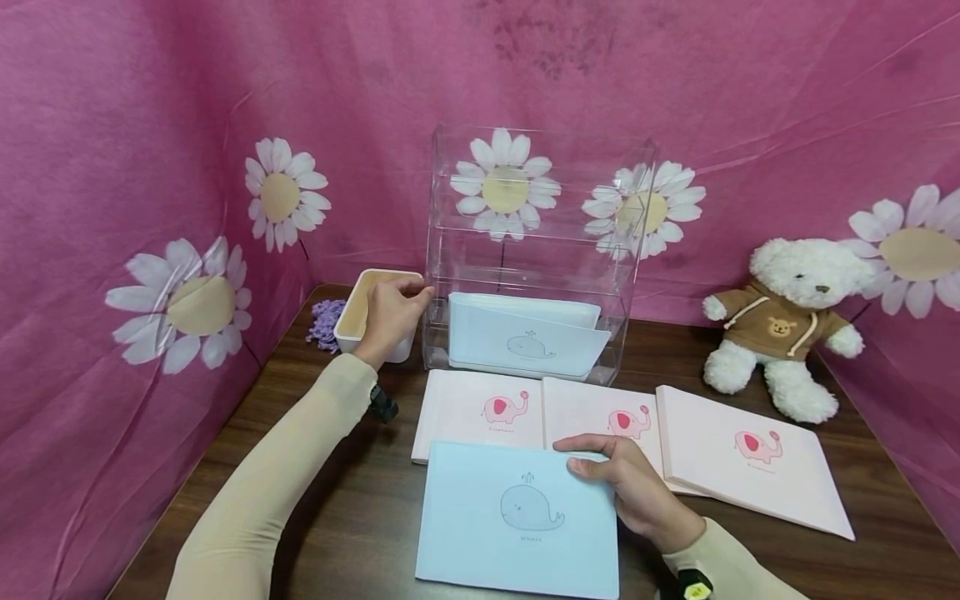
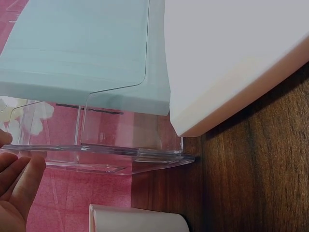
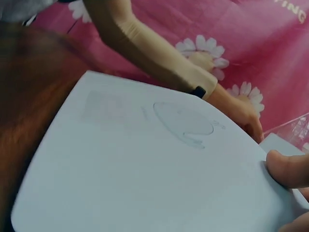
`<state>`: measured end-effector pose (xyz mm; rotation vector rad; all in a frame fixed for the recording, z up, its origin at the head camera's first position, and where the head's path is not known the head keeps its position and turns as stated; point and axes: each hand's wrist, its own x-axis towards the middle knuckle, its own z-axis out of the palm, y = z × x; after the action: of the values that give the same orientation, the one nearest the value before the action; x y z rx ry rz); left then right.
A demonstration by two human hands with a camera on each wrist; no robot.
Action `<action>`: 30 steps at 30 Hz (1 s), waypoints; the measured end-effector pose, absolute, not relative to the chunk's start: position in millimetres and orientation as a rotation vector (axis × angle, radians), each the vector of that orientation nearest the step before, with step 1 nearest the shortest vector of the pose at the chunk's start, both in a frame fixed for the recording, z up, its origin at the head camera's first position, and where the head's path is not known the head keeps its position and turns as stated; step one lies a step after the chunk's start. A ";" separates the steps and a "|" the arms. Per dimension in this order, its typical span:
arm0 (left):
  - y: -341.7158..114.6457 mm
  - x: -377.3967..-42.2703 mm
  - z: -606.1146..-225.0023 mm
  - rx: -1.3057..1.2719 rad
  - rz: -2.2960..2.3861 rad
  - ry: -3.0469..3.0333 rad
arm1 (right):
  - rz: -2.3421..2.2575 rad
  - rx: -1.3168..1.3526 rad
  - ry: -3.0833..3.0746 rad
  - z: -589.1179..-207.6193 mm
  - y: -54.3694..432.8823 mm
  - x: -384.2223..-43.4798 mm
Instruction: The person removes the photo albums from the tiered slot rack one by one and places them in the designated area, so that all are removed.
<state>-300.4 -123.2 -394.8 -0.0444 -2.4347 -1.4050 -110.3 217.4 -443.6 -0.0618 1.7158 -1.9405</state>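
Observation:
My right hand pinches a light blue booklet with a whale drawing by its upper right corner, thumb on the cover. The booklet is held over the near part of the table. My left hand grips the left side edge of a clear acrylic rack, its fingertips on either side of the panel in the left wrist view. Light blue whale booklets stand in the rack's lowest tier, the front one leaning forward at an angle. The tiers above show only the curtain through them.
Pink elephant booklets lie in an overlapping row before the rack, the rightmost slanted. Behind my left hand are a white bin and a purple yarn-like bundle. A white teddy bear sits at right; a pink curtain surrounds the table.

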 end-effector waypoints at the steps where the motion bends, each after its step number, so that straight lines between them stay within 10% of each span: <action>1: -123.1 -300.2 -394.5 -0.044 -1.408 -2.433 | -1.928 -0.060 1.752 -444.7 217.1 -110.9; 30: -122.5 -299.0 -394.0 -0.031 -1.448 -2.433 | -1.467 -0.134 2.564 -446.9 214.4 -127.6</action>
<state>-299.0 -122.5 -394.0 -0.0311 -2.4330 -1.4484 -127.6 214.4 -446.9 -0.1343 2.5639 -1.4672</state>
